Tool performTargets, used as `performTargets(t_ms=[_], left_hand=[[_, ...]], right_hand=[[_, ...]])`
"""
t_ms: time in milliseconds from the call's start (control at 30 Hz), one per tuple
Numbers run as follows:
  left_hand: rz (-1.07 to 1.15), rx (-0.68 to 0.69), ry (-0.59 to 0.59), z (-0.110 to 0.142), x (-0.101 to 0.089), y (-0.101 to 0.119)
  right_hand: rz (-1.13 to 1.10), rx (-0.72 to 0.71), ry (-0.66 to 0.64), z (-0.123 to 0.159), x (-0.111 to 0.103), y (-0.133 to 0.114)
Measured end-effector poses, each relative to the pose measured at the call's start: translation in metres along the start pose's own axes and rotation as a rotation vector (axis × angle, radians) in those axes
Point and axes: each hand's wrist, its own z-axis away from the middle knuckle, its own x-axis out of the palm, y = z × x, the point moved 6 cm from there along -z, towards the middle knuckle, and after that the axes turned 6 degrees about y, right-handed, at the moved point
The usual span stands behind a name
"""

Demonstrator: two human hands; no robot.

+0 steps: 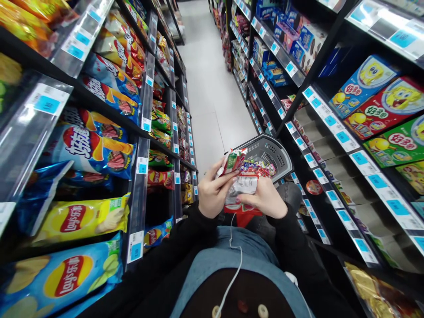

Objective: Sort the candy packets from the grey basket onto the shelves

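In front of my waist, both hands are closed on small snack packets. My left hand (212,191) grips a red, green and white packet (232,161) that sticks up between its fingers. My right hand (265,198) holds a white and red packet (247,182) pressed against the left hand. Just beyond the hands sits a grey plastic shopping basket (270,152) with more colourful small packets (261,168) lying in it. Both sleeves are black.
I stand in a narrow shop aisle with a pale floor (212,88). Black shelves of crisp bags (89,145) line the left side. On the right, shelves (331,123) carry biscuit boxes and cartoon-printed boxes (380,106). A white cable (236,265) hangs down my front.
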Motion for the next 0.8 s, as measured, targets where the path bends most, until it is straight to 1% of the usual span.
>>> performTargets(t_ms=[33, 100, 167, 200, 267, 367, 467, 567, 667, 733, 800], left_hand=[[-0.019, 0.040, 0.005, -0.001, -0.001, 0.005], [-0.042, 0.071, -0.004, -0.005, -0.004, 0.012], [-0.052, 0.045, 0.003, -0.014, -0.009, 0.013], [-0.050, 0.019, 0.025, -0.019, -0.013, 0.011], [-0.028, -0.035, 0.079, -0.028, -0.022, 0.007], [0.020, -0.094, 0.120, -0.033, -0.028, 0.001], [0.068, -0.139, 0.140, -0.029, -0.025, -0.004], [0.118, -0.164, 0.188, -0.024, -0.022, -0.013], [0.186, -0.188, 0.235, -0.022, -0.021, -0.028], [0.254, -0.214, 0.240, -0.021, -0.020, -0.040], [0.277, -0.228, 0.221, -0.020, -0.018, -0.049]], right_hand=[[-0.067, 0.030, -0.035, 0.001, 0.002, 0.004], [-0.187, 0.092, -0.051, 0.003, 0.000, 0.013], [-0.242, 0.116, -0.042, 0.005, -0.005, 0.021], [-0.254, 0.123, -0.028, 0.006, -0.008, 0.025], [-0.303, 0.155, 0.035, 0.011, -0.016, 0.031], [-0.412, 0.208, 0.186, 0.018, -0.021, 0.038], [-0.500, 0.228, 0.329, 0.022, -0.011, 0.043], [-0.588, 0.294, 0.405, 0.025, 0.006, 0.051], [-0.604, 0.340, 0.474, 0.028, 0.011, 0.053], [-0.615, 0.330, 0.483, 0.029, 0.009, 0.049], [-0.615, 0.332, 0.440, 0.029, 0.009, 0.046]])
